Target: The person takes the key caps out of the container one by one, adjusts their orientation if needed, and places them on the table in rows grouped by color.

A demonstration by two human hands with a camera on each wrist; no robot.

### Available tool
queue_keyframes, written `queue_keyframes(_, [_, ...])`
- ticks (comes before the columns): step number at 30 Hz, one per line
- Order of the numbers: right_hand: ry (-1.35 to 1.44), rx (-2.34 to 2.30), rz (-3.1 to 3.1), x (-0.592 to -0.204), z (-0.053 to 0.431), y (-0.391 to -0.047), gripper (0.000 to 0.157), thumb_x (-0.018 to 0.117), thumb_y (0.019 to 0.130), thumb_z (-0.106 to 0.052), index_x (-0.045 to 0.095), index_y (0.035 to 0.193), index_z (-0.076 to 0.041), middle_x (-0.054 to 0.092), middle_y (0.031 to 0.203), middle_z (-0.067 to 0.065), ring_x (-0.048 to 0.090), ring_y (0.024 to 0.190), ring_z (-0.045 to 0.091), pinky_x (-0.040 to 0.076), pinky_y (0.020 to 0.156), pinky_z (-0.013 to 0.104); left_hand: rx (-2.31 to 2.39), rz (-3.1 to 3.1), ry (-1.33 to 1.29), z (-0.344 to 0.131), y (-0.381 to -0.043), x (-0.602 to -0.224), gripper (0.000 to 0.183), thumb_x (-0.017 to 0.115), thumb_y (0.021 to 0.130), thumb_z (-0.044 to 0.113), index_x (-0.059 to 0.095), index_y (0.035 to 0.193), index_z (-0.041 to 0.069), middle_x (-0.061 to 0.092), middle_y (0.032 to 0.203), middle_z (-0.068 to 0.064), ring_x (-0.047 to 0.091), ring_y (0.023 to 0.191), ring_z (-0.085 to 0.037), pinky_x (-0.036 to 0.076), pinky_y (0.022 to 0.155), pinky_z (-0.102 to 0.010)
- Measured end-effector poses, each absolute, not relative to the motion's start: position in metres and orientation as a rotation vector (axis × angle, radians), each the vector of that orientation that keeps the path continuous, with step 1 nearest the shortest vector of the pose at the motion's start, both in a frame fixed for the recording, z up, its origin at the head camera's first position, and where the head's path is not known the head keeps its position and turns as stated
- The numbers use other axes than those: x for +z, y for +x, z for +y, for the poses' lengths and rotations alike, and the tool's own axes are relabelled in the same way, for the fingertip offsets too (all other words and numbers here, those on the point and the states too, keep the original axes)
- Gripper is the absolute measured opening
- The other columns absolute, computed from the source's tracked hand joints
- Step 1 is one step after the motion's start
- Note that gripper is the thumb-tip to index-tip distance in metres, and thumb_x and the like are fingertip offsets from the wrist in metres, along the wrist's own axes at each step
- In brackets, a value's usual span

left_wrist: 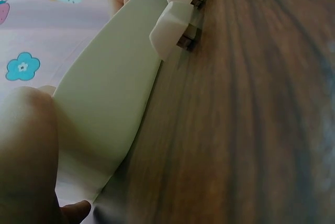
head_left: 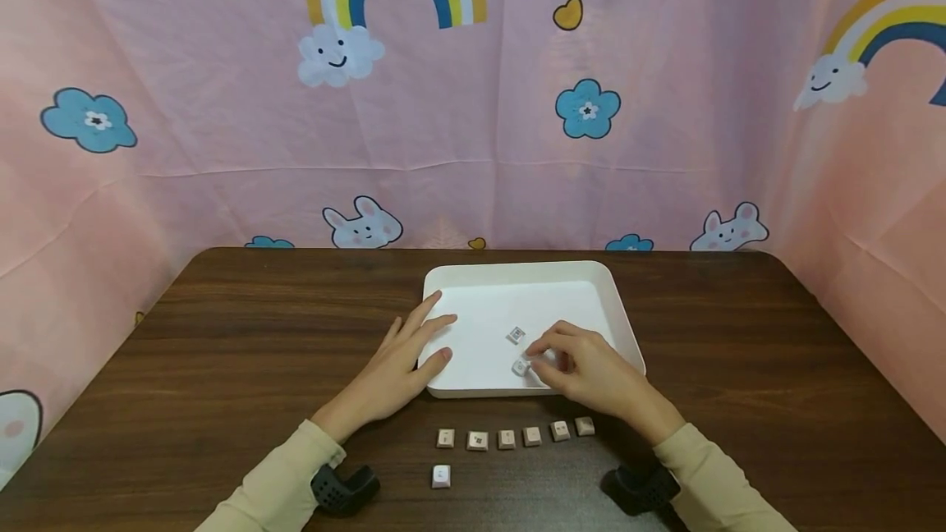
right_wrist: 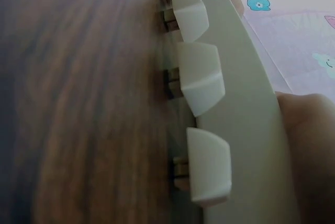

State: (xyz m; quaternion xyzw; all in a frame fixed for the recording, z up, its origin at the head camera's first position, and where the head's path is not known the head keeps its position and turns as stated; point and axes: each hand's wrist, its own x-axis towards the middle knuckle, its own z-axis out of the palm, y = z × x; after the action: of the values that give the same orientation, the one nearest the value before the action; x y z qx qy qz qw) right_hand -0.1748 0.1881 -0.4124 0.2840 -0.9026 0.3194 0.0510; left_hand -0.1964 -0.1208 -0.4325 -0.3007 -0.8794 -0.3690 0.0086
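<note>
A shallow white tray (head_left: 547, 302) lies on the table, with a small white keycap (head_left: 516, 335) on its floor. My left hand (head_left: 402, 364) rests at the tray's left rim, fingers spread and straight. At the tray's front right, my right hand (head_left: 587, 368) has thumb and index finger together at another white keycap (head_left: 521, 367), which it appears to pinch. The palm side and other fingertips of that hand are hidden. In the right wrist view, several keycaps (right_wrist: 201, 77) stand before the tray's outer wall (right_wrist: 246, 109).
In front of the tray, several keycaps (head_left: 477, 441) form a row on the dark wooden table (head_left: 222, 384). One more keycap (head_left: 441, 477) sits nearer, below the row's left end. A pink patterned curtain (head_left: 502, 121) hangs behind and at both sides.
</note>
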Motion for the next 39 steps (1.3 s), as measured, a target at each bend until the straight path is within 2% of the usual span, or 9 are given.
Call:
queue_keyframes(3, [0.882,1.000,-2.751,-0.413,0.189,-0.176,0.006,0.071,0.095,-0.015,0.077,0.094,-0.014,0.061,0.082,-0.010,0.050,0.066,0.000,0.047,0.058,0.020,-1.154,-2.745,-0.940,-0.120,-0.196,-0.432,0.049,0.052,0.108,0.034,0.047,0.152,0.013,0.014,0.171,-0.008,0.024,0.154,-0.037,0.006,0.119,-0.073])
queue_keyframes(8, [0.855,0.977,-2.776,-0.415,0.189,-0.176,0.015,0.071,0.093,-0.015,0.072,0.079,-0.018,0.057,0.071,-0.014,0.048,0.064,-0.001,0.045,0.058,0.019,-1.146,-2.745,-0.939,-0.120,-0.195,-0.432,0.049,0.052,0.108,0.034,0.048,0.151,0.013,0.015,0.171,-0.009,0.025,0.154,-0.038,0.006,0.118,-0.074])
queue_keyframes(14, [0.842,0.997,-2.736,-0.416,0.189,-0.176,0.025,0.075,0.089,-0.013,0.066,0.067,-0.021,0.053,0.066,-0.015,0.047,0.062,-0.001,0.043,0.057,0.018,-1.138,-2.745,-0.938,-0.121,-0.195,-0.432,0.048,0.052,0.108,0.034,0.048,0.151,0.014,0.015,0.171,-0.008,0.027,0.153,-0.037,0.007,0.118,-0.075])
queue_keyframes(17, [0.874,1.102,-2.725,-0.415,0.192,-0.176,0.026,0.077,0.088,-0.012,0.068,0.066,-0.021,0.058,0.069,-0.014,0.052,0.066,0.000,0.048,0.061,0.019,-1.137,-2.743,-0.933,-0.121,-0.194,-0.432,0.048,0.052,0.107,0.034,0.048,0.151,0.014,0.016,0.171,-0.007,0.028,0.153,-0.036,0.007,0.118,-0.075])
queue_keyframes(22, [0.886,1.339,-2.760,-0.412,0.197,-0.176,0.016,0.078,0.090,-0.015,0.077,0.074,-0.018,0.069,0.083,-0.008,0.062,0.080,0.003,0.058,0.074,0.023,-1.153,-2.739,-0.926,-0.121,-0.194,-0.433,0.051,0.051,0.108,0.035,0.045,0.153,0.013,0.016,0.171,-0.006,0.028,0.153,-0.035,0.007,0.118,-0.074])
queue_keyframes(27, [0.861,1.491,-2.780,-0.406,0.200,-0.177,0.004,0.079,0.090,-0.017,0.081,0.091,-0.015,0.074,0.098,-0.003,0.067,0.092,0.006,0.059,0.085,0.027,-1.164,-2.742,-0.919,-0.122,-0.193,-0.433,0.052,0.050,0.108,0.035,0.043,0.155,0.013,0.015,0.171,-0.005,0.027,0.153,-0.035,0.006,0.118,-0.074])
queue_keyframes(32, [0.634,1.543,-2.745,-0.405,0.200,-0.175,0.013,0.080,0.088,-0.011,0.080,0.101,-0.013,0.075,0.104,0.002,0.070,0.095,0.012,0.060,0.085,0.025,-1.151,-2.743,-0.910,-0.121,-0.192,-0.432,0.054,0.049,0.108,0.036,0.039,0.157,0.013,0.015,0.171,-0.006,0.028,0.153,-0.035,0.007,0.119,-0.073])
queue_keyframes(35, [0.485,1.546,-2.697,-0.406,0.198,-0.175,0.015,0.080,0.086,-0.007,0.079,0.101,-0.009,0.076,0.105,0.006,0.072,0.095,0.016,0.060,0.083,0.024,-1.125,-2.751,-0.898,-0.121,-0.191,-0.432,0.057,0.048,0.109,0.037,0.036,0.159,0.014,0.014,0.172,-0.005,0.024,0.155,-0.035,0.007,0.119,-0.074])
queue_keyframes(39, [0.455,1.510,-2.603,-0.406,0.196,-0.175,0.016,0.079,0.084,0.001,0.079,0.099,-0.006,0.077,0.105,0.008,0.073,0.098,0.018,0.060,0.085,0.026,-1.082,-2.763,-0.893,-0.121,-0.191,-0.431,0.058,0.046,0.109,0.038,0.032,0.161,0.015,0.013,0.172,-0.004,0.018,0.156,-0.038,0.006,0.118,-0.075])
